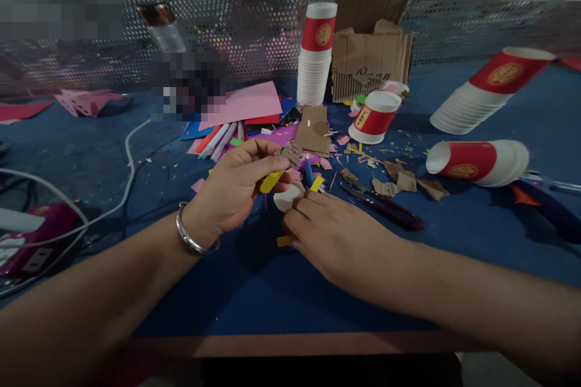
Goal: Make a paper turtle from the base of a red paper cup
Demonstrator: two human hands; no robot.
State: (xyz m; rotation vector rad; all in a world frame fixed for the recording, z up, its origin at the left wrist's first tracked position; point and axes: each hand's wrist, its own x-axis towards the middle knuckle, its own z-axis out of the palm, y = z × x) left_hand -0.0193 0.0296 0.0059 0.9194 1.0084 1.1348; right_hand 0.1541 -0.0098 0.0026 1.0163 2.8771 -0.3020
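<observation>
My left hand (238, 178), with a silver bangle at the wrist, is closed. Its thumb and fingers pinch a yellow paper strip (272, 181), and a small brown cardboard piece (291, 156) sticks out above the thumb. My right hand (338, 233) is closed just to the right and slightly lower. Against its fingertips is a white round paper piece (288, 196). Yellow paper ends show by this hand, one (316, 183) above the knuckles and another (284, 242) below the fingers. Its palm side is hidden.
Paper cups stand in a stack (316, 54); a second stack (492, 91) leans at right. One cup (376, 116) stands upside down, others (476, 162) lie sideways. Scissors (385, 202), cardboard scraps (402, 178), markers (218, 140), coloured paper (245, 103), a cardboard box (372, 57) and a purple power strip (40, 236) surround the hands.
</observation>
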